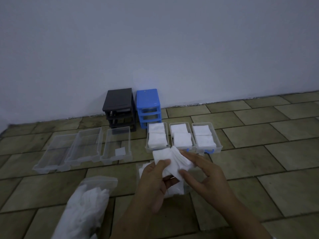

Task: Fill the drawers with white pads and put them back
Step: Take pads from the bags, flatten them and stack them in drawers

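Both hands meet near the middle of the tiled floor [259, 128], sharing a fanned stack of white pads [170, 160]. The left hand [153, 181] grips the stack from below, thumb pressed over its near edge; the right hand [205, 176] pinches the right side of the fan between thumb and fingertips. More pads lie on the floor just beneath the hands, partly hidden by them.

Just beyond the hands stand three clear drawers with blue handles — the left filled drawer [156, 149], the middle filled drawer [193, 135] and the right filled drawer [216, 135] — each holding two piles of pads. To the left sit three more clear drawers: the far-left empty drawer [51, 152] and the next empty drawer [86, 147] hold nothing, while the third drawer [117, 145] holds a single pad.

Against the wall [155, 40] stand a black drawer frame [119, 107] and a blue drawer frame [148, 106], side by side, slots open. A clear plastic bag [86, 200] of pads lies near left.
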